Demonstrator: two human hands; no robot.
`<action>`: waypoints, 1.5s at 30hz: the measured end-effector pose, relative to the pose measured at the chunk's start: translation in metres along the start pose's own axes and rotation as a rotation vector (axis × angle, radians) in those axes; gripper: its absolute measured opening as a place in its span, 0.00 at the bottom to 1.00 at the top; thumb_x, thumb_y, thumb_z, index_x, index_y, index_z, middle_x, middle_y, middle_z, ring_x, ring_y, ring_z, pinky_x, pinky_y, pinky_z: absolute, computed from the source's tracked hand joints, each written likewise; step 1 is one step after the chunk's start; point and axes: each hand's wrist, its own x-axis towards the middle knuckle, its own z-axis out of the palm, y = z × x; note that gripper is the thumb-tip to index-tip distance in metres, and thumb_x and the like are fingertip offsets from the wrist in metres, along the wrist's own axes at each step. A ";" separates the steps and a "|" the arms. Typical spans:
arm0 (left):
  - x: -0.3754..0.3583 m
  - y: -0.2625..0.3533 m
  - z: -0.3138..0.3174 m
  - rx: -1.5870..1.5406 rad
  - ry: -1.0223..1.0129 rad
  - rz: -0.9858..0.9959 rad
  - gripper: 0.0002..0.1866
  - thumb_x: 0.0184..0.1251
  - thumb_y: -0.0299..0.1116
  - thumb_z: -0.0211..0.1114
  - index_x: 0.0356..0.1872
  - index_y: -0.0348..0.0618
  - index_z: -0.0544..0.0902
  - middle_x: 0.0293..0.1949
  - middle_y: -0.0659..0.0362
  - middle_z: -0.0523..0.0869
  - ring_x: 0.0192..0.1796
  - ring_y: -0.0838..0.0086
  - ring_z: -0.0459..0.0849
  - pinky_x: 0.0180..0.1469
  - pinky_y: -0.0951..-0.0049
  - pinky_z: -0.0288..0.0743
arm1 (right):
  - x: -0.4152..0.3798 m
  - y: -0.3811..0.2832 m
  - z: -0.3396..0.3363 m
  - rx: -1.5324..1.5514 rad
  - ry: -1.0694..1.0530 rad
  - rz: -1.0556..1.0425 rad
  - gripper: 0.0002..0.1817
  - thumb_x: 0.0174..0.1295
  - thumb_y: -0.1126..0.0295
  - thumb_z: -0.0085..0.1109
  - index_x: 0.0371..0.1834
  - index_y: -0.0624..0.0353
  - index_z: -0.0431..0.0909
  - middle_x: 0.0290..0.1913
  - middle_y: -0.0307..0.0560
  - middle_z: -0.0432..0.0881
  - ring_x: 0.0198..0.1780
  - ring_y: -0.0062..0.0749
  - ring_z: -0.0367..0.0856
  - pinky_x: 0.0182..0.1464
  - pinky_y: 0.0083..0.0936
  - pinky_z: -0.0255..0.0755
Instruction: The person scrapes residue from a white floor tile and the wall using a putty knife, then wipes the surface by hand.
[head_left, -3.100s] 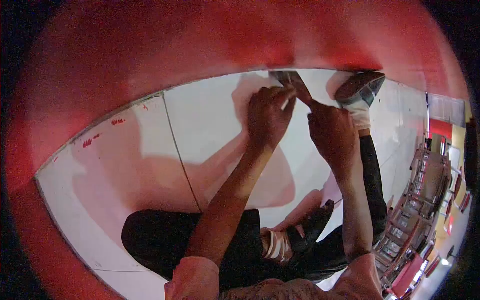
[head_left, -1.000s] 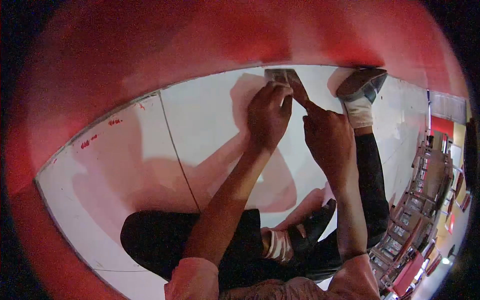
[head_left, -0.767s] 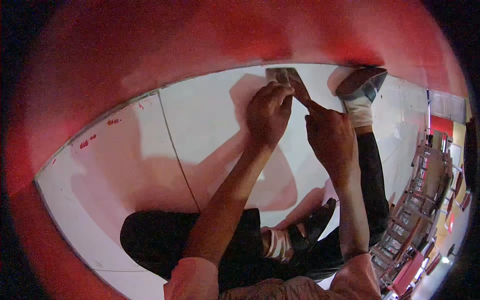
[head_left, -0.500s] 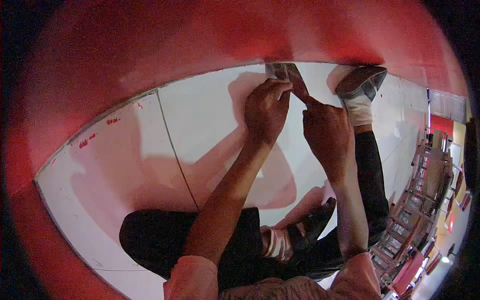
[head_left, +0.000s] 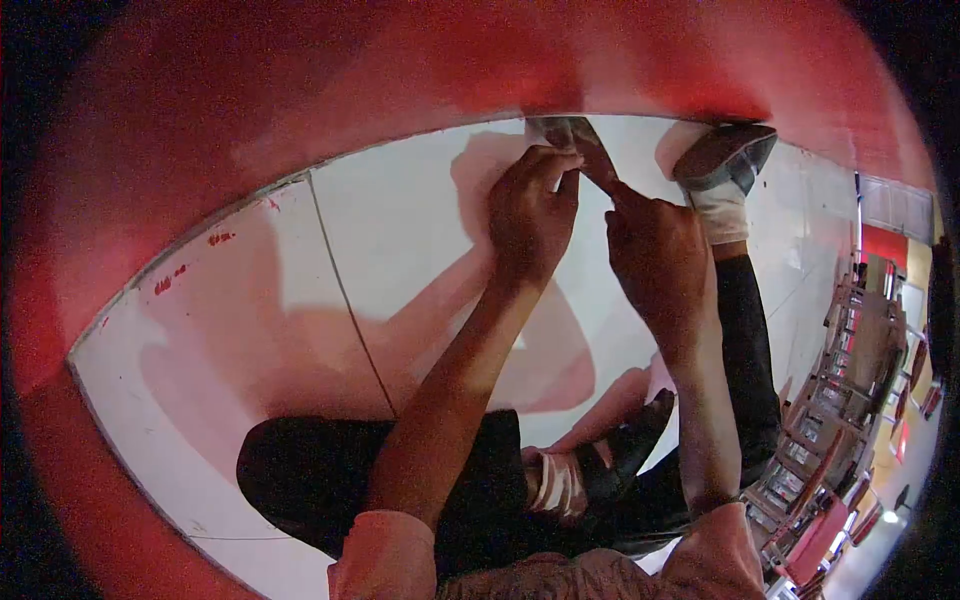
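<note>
Nearest, below the grip, black trousers (head_left: 320, 465) stretch across the white floor (head_left: 420, 230). The right hand (head_left: 658, 250) is closed on the narrow end of a dark scraper (head_left: 596, 158); the left hand (head_left: 533, 215) curls over its wide end, hold unclear. Just ahead, the scraper reaches the red wall (head_left: 400, 65): apparently edge work, calling for a steady angle.

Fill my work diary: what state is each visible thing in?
Right hand: closed on flat tool
Flat tool: held, far edge at base of red wall
Left hand: fingers bent, at the tool; grip unclear
White floor: marked with red spots
Right shoe: worn, close to the wall
Left shoe: worn
Background furniture: unclear
</note>
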 end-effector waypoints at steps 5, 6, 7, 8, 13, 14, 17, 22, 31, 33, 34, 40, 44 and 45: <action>0.001 -0.001 -0.002 0.003 0.017 -0.013 0.05 0.52 0.23 0.67 0.30 0.42 0.83 0.34 0.54 0.86 0.38 0.61 0.86 0.41 0.66 0.80 | 0.003 0.000 0.009 -0.040 -0.008 -0.008 0.17 0.60 0.73 0.56 0.53 0.52 0.78 0.26 0.58 0.81 0.30 0.52 0.82 0.35 0.45 0.76; 0.000 0.000 -0.001 0.029 0.012 -0.031 0.05 0.52 0.23 0.67 0.31 0.42 0.83 0.34 0.54 0.86 0.38 0.61 0.86 0.41 0.66 0.80 | 0.002 0.005 0.016 -0.044 0.006 -0.021 0.17 0.60 0.73 0.56 0.53 0.52 0.78 0.26 0.58 0.81 0.30 0.52 0.82 0.35 0.45 0.76; -0.004 0.003 -0.001 0.024 -0.013 -0.046 0.05 0.52 0.23 0.67 0.31 0.43 0.83 0.34 0.54 0.86 0.38 0.61 0.86 0.41 0.66 0.80 | 0.001 0.012 0.024 -0.019 0.004 -0.011 0.17 0.60 0.73 0.56 0.54 0.52 0.78 0.26 0.58 0.81 0.30 0.52 0.82 0.35 0.45 0.76; -0.004 0.004 -0.003 0.019 -0.034 -0.051 0.05 0.52 0.23 0.67 0.31 0.43 0.83 0.35 0.54 0.86 0.38 0.61 0.86 0.41 0.66 0.80 | 0.002 0.017 0.024 -0.001 0.007 -0.024 0.18 0.60 0.72 0.56 0.54 0.52 0.77 0.26 0.59 0.81 0.30 0.52 0.82 0.35 0.45 0.76; -0.001 -0.003 0.000 0.014 -0.001 -0.008 0.09 0.53 0.21 0.69 0.34 0.45 0.84 0.35 0.55 0.87 0.38 0.66 0.86 0.42 0.71 0.78 | 0.011 0.003 0.007 -0.073 -0.032 -0.088 0.19 0.59 0.72 0.55 0.55 0.53 0.77 0.25 0.60 0.80 0.30 0.52 0.82 0.35 0.46 0.77; -0.004 -0.002 0.000 -0.001 -0.014 -0.025 0.08 0.53 0.21 0.69 0.34 0.45 0.84 0.35 0.54 0.87 0.38 0.66 0.86 0.42 0.71 0.78 | 0.011 0.000 -0.003 -0.110 -0.058 -0.075 0.19 0.59 0.72 0.55 0.55 0.53 0.77 0.25 0.60 0.80 0.30 0.52 0.82 0.35 0.46 0.77; 0.001 0.002 -0.003 -0.029 -0.021 -0.051 0.08 0.54 0.21 0.69 0.35 0.44 0.85 0.36 0.54 0.87 0.38 0.67 0.86 0.41 0.71 0.79 | 0.011 -0.008 -0.021 -0.163 -0.113 -0.066 0.17 0.59 0.73 0.55 0.52 0.55 0.78 0.25 0.61 0.80 0.30 0.53 0.82 0.35 0.46 0.77; 0.000 0.000 -0.002 0.008 -0.009 0.006 0.07 0.55 0.22 0.69 0.35 0.43 0.84 0.36 0.55 0.87 0.38 0.68 0.87 0.39 0.71 0.80 | 0.013 0.010 0.001 -0.127 -0.001 -0.093 0.12 0.58 0.74 0.54 0.44 0.58 0.81 0.25 0.61 0.80 0.30 0.55 0.82 0.35 0.46 0.78; -0.001 0.000 -0.001 -0.002 0.046 -0.005 0.04 0.56 0.23 0.65 0.32 0.41 0.83 0.36 0.54 0.86 0.39 0.60 0.86 0.43 0.66 0.80 | 0.013 0.000 -0.008 -0.131 -0.019 -0.152 0.09 0.59 0.73 0.54 0.40 0.58 0.82 0.25 0.60 0.81 0.29 0.53 0.83 0.35 0.46 0.77; -0.002 -0.002 -0.002 -0.014 0.039 0.004 0.08 0.53 0.20 0.68 0.33 0.43 0.82 0.36 0.54 0.87 0.40 0.64 0.86 0.45 0.69 0.79 | 0.011 0.000 -0.007 -0.161 -0.053 -0.125 0.09 0.59 0.73 0.54 0.40 0.58 0.82 0.25 0.60 0.81 0.29 0.53 0.83 0.35 0.45 0.77; -0.002 -0.002 0.000 -0.026 0.034 0.013 0.10 0.52 0.18 0.69 0.34 0.44 0.82 0.36 0.55 0.87 0.40 0.65 0.86 0.45 0.70 0.79 | 0.012 0.000 -0.008 -0.184 -0.106 -0.113 0.09 0.59 0.73 0.54 0.39 0.58 0.82 0.25 0.60 0.81 0.29 0.53 0.82 0.35 0.45 0.77; -0.001 0.003 -0.001 -0.044 0.054 -0.045 0.05 0.54 0.23 0.66 0.32 0.44 0.82 0.35 0.55 0.86 0.39 0.60 0.85 0.43 0.65 0.79 | 0.014 0.016 0.012 -0.247 0.086 -0.305 0.16 0.59 0.74 0.53 0.50 0.55 0.79 0.25 0.60 0.81 0.28 0.52 0.82 0.34 0.45 0.77; -0.001 0.002 -0.005 -0.033 0.028 -0.038 0.07 0.53 0.20 0.67 0.33 0.43 0.82 0.35 0.55 0.86 0.39 0.62 0.86 0.43 0.67 0.78 | 0.014 0.003 -0.011 -0.174 -0.092 -0.233 0.21 0.59 0.74 0.53 0.57 0.52 0.76 0.25 0.60 0.81 0.29 0.52 0.82 0.35 0.45 0.77; -0.001 -0.001 -0.003 -0.033 0.041 -0.033 0.09 0.52 0.19 0.67 0.33 0.43 0.82 0.35 0.55 0.86 0.40 0.63 0.86 0.44 0.69 0.78 | 0.015 -0.004 -0.014 -0.139 -0.116 -0.212 0.21 0.59 0.74 0.53 0.58 0.51 0.76 0.25 0.60 0.80 0.29 0.52 0.82 0.35 0.45 0.77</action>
